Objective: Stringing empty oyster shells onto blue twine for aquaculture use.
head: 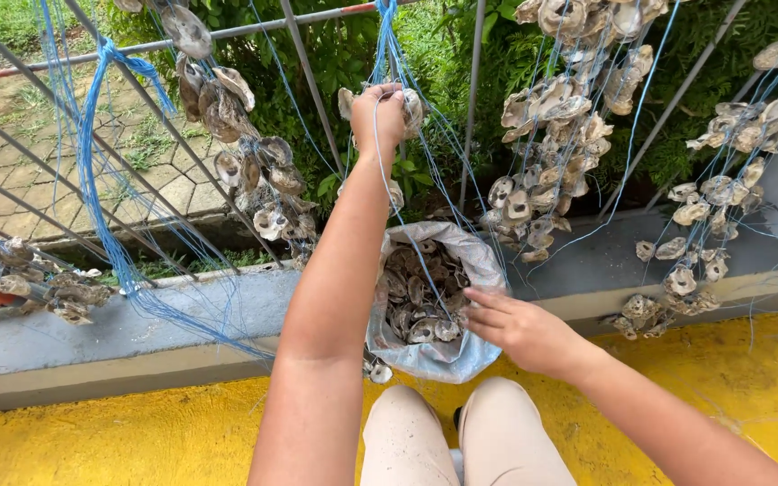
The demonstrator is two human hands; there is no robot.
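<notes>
Closest to us are our knees in pale trousers (456, 441), just below the grey sack (443, 355) that stands open on the yellow floor (137, 432). Inside the sack lie loose oyster shells (416, 310). Our right hand (520, 328) rests at the sack's right rim, fingers loosely spread and reaching toward the shells; we cannot tell whether it holds one. Above the sack, our left hand (378, 115) is raised and closed around a blue string (402, 216) that runs down into the sack, with a shell (413, 110) touching the fingers. Left and right of the sack, more strung shells (542, 135) hang from the metal railing (308, 81) behind it.
</notes>
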